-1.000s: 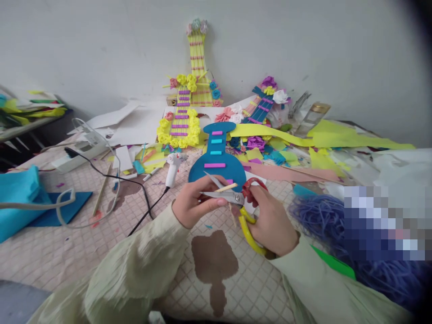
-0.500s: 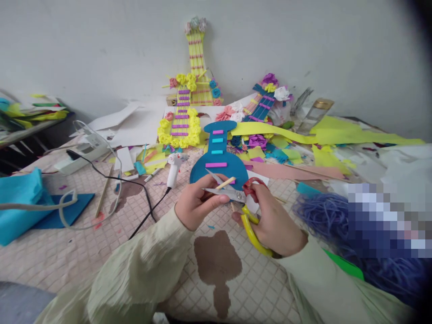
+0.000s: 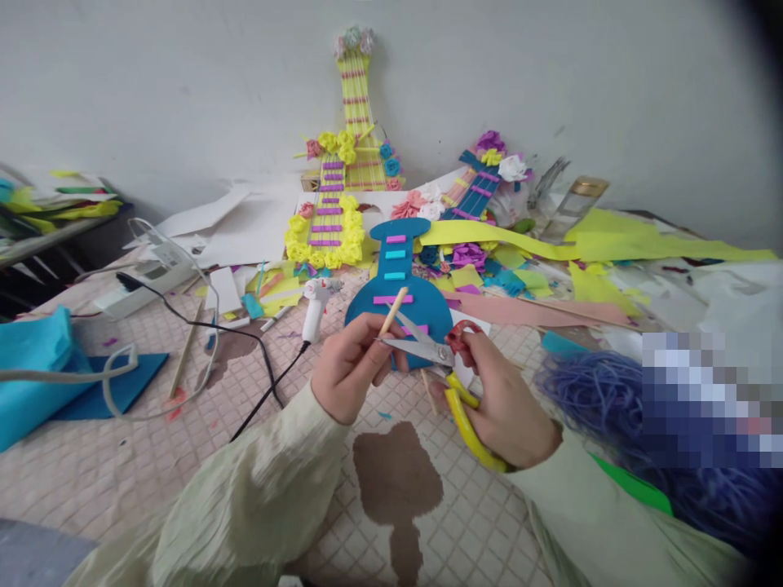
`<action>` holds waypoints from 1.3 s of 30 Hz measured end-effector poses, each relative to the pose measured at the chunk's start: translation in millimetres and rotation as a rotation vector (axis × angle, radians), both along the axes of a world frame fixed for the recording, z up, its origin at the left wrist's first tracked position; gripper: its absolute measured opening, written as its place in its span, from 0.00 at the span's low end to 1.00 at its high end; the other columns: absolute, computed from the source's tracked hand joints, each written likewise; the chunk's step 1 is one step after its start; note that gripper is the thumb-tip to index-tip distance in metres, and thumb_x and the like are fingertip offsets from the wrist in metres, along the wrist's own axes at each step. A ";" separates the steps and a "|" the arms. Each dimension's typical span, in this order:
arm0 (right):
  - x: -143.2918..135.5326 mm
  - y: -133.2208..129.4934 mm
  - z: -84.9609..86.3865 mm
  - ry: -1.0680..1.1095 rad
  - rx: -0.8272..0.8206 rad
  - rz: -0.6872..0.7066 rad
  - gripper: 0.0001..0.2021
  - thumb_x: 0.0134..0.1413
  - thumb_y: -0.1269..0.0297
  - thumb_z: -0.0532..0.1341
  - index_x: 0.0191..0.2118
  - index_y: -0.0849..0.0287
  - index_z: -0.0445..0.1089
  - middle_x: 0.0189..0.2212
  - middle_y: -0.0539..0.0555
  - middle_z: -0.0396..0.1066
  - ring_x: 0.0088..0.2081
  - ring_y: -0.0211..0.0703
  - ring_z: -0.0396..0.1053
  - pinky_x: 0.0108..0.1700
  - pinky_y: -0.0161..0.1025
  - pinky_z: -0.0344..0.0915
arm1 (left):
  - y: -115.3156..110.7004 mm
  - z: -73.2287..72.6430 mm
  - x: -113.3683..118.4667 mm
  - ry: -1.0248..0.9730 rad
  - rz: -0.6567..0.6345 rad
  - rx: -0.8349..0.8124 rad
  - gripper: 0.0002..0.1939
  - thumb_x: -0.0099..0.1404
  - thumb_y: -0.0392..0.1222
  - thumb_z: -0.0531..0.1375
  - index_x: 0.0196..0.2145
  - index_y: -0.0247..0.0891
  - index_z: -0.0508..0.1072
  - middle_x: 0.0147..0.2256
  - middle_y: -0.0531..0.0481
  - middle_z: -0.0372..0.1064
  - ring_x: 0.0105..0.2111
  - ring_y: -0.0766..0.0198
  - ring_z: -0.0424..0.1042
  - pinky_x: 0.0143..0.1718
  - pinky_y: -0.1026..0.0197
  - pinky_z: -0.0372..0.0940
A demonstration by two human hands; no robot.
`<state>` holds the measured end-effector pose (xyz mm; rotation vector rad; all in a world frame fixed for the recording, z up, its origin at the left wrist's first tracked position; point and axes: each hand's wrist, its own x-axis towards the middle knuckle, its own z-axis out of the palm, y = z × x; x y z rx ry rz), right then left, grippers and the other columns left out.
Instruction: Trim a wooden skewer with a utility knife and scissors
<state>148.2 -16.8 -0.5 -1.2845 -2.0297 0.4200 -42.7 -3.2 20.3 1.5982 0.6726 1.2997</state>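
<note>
My left hand (image 3: 355,367) pinches a short pale wooden stick (image 3: 393,313), which points up and to the right from the fingers. My right hand (image 3: 498,399) grips scissors (image 3: 422,349) with one red and one yellow handle. Their blades are spread, and the tips reach the left fingers and the stick. Behind both hands lies a blue guitar-shaped cutout (image 3: 365,300) with purple and light-blue strips across its neck and body. The hands and blades hide part of its lower end.
A white glue gun (image 3: 315,310) stands left of the cutout, its black cord trailing forward. Decorated paper guitars (image 3: 330,196) lean at the wall. Paper scraps and a yellow strip (image 3: 507,236) lie behind. Blue-purple strings (image 3: 587,408) are heaped at right, a power strip (image 3: 147,281) at left.
The stick has turned from nearly level to steeply upright in my left fingers. My right hand and the scissors have shifted slightly right and down, the blades still spread.
</note>
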 end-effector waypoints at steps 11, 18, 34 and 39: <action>-2.1 -0.6 -0.7 -0.021 -0.044 -0.030 0.19 0.42 0.62 0.59 0.42 0.60 0.56 0.32 0.55 0.61 0.34 0.45 0.61 0.35 0.43 0.62 | -4.8 -1.4 2.4 0.248 0.082 -0.011 0.15 0.66 0.42 0.47 0.28 0.33 0.67 0.21 0.52 0.64 0.13 0.77 0.52 0.14 0.69 0.49; -2.8 -1.3 -0.9 -0.021 -0.055 -0.046 0.19 0.42 0.62 0.60 0.42 0.59 0.56 0.32 0.54 0.62 0.32 0.44 0.61 0.33 0.41 0.61 | -7.6 2.7 5.2 0.383 0.086 0.052 0.18 0.66 0.40 0.45 0.24 0.33 0.66 0.14 0.57 0.54 0.13 0.75 0.52 0.16 0.69 0.49; -4.3 -3.6 2.7 -0.011 -0.034 -0.036 0.15 0.42 0.63 0.59 0.38 0.58 0.57 0.30 0.53 0.61 0.32 0.43 0.61 0.33 0.40 0.61 | -9.2 9.2 6.6 0.453 0.167 0.156 0.15 0.65 0.36 0.47 0.23 0.34 0.66 0.16 0.57 0.55 0.14 0.74 0.49 0.18 0.68 0.50; -3.2 -2.6 1.6 -0.007 -0.032 -0.028 0.16 0.42 0.63 0.59 0.38 0.58 0.56 0.30 0.53 0.61 0.32 0.44 0.61 0.33 0.41 0.61 | -8.3 8.5 5.6 0.503 0.217 0.243 0.12 0.63 0.34 0.49 0.23 0.34 0.66 0.18 0.56 0.60 0.17 0.74 0.55 0.21 0.69 0.53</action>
